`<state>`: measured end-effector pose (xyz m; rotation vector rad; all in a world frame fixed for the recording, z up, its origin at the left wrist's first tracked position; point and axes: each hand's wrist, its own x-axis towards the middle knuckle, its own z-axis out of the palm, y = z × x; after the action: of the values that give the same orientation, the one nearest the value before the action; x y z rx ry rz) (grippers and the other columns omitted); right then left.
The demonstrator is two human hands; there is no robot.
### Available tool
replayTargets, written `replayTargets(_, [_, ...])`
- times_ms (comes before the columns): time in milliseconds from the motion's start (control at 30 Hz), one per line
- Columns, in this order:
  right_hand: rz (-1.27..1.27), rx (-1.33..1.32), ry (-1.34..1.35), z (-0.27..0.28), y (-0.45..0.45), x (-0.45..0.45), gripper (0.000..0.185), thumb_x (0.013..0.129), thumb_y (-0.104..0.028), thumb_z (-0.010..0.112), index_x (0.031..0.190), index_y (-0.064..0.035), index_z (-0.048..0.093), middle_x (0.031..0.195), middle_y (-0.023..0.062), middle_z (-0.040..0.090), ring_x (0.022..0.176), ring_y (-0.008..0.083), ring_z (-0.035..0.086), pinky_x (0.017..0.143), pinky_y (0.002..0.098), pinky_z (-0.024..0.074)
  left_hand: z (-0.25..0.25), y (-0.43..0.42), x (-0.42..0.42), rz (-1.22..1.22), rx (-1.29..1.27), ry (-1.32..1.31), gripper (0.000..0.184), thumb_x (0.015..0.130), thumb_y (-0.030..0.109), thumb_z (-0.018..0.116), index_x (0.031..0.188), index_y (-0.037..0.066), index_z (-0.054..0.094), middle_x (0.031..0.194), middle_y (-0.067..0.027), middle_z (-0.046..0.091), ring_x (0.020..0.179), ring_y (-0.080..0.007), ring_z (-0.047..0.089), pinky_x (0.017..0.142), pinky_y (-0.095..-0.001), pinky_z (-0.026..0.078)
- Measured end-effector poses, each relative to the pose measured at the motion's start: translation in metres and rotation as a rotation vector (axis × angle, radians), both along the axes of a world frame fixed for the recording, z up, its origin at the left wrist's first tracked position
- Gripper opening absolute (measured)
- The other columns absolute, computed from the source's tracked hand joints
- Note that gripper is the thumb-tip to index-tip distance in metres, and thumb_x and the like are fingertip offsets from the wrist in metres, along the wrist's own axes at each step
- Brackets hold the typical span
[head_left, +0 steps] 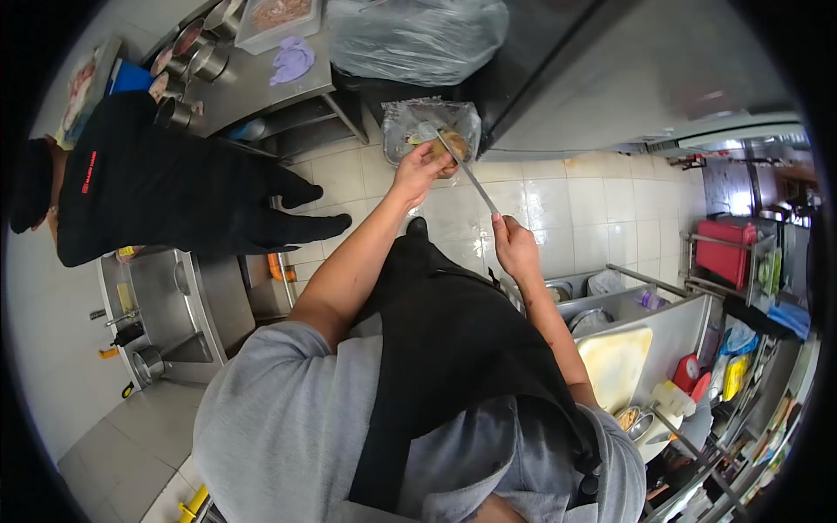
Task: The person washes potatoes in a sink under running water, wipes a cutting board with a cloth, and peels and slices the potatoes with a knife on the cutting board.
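My left hand [420, 173] is wrapped round a brownish, rounded item [450, 150], which looks like food. My right hand [516, 247] grips the handle end of a long, thin metal utensil [471, 179]. Its far end reaches up to the brownish item, and whether it is a knife or a spoon is hard to tell. Both hands are over or near a bin lined with clear plastic [397, 131], which stands on the tiled floor. Some scraps show inside the liner.
A co-worker in black [166, 179] stands at the left by a steel table [305, 85] with pots and a purple cloth [292, 60]. A large clear plastic bag [418, 39] is beyond the bin. At the right are a counter with a cutting board [615, 364] and shelves.
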<state>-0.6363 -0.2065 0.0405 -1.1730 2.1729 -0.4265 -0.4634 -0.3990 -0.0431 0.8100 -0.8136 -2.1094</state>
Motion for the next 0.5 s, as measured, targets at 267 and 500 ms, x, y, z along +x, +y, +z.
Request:
replayTargets(267, [0.05,0.081,0.025,-0.005,-0.081,0.016,0.06,0.105,-0.055,0.04,0.1,-0.0026,0.068,0.089,0.0293,0.07,0.091,0.0496,0.066,0.081,0.0565,0.0522,-0.015,-0.078,0.023,-0.008,-0.082,-0.041,0.041,0.098,0.011,0.069,0.134,-0.003,0.058,0.117,-0.0098,0.068,0.099,-0.0175,0.07,0.086,-0.0304,0.059])
replayTargets(500, [0.112,0.155,0.006,-0.022,-0.118,0.016,0.066,0.105,-0.057,0.036,0.102,-0.0002,0.069,0.097,0.0316,0.069,0.1,0.05,0.065,0.09,0.056,0.0511,-0.024,-0.099,0.028,0.037,-0.075,-0.165,0.037,0.097,0.013,0.07,0.128,-0.005,0.062,0.113,-0.0096,0.07,0.094,-0.0169,0.07,0.087,-0.029,0.059])
